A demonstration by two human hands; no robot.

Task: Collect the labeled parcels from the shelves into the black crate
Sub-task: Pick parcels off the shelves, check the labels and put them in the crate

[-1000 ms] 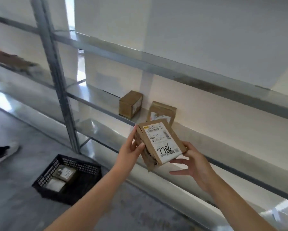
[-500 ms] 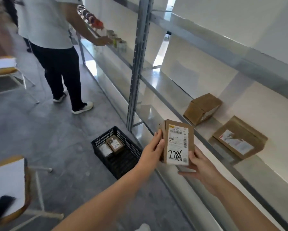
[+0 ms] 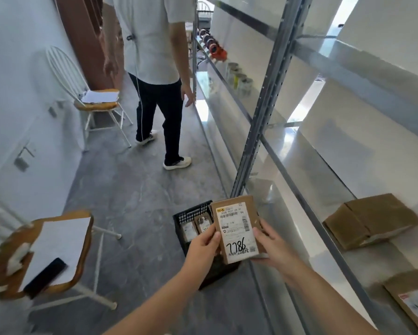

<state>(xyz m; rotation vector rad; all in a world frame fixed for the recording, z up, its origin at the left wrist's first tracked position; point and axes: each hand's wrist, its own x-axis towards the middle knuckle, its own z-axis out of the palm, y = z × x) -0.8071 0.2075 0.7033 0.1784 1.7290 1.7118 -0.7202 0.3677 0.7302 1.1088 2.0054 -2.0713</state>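
Head view
Held parcel: the flat brown cardboard parcel [image 3: 237, 228], white label handwritten "7786", is upright with the label facing the camera. It is in the air just over the black plastic lattice crate [image 3: 191, 213].
Left hand: the left hand [image 3: 204, 245] grips the parcel's left edge, thumb on the front and fingers behind.
Right hand: the right hand [image 3: 273, 245] pinches the right edge, thumb on the front.
Crate: it sits on the grey floor against the foot of the grey metal shelving [image 3: 263, 105]. Two small labelled parcels [image 3: 190, 230] lie inside.
Shelf: a closed brown cardboard box [image 3: 372, 218] rests on it, with a flat brown labelled envelope [image 3: 413, 305] nearer.
Aisle: a person in a white shirt [image 3: 155, 56] stands farther along. At left is a wooden-seated chair [image 3: 58, 287] bearing white paper [image 3: 58, 243] and a black phone [image 3: 45, 278].
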